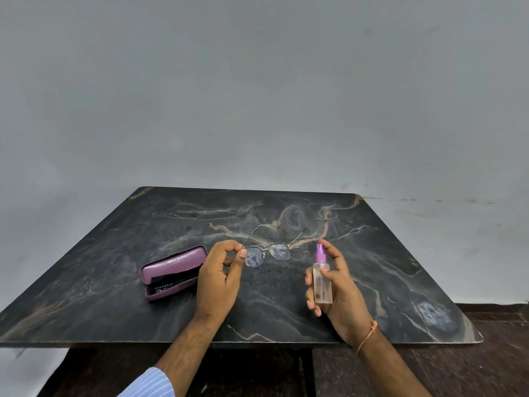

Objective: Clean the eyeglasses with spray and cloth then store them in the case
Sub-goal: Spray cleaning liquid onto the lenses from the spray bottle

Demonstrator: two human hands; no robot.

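Thin metal-framed eyeglasses (279, 251) are held above the table, temples unfolded and pointing away from me. Droplets speckle both lenses. My left hand (219, 277) pinches the frame at its left corner between thumb and fingers. My right hand (337, 285) grips a small clear spray bottle (322, 277) with a purple nozzle, upright, just right of the glasses, index finger raised near the nozzle. A purple glasses case (171, 263) lies open on the table left of my left hand, with a dark cloth (169, 282) inside it.
The dark marbled table (386, 267) has its front edge close to me and its back edge against a plain grey wall. A whitish smudge (435, 313) marks the tabletop near the right front corner. Dark floor shows below.
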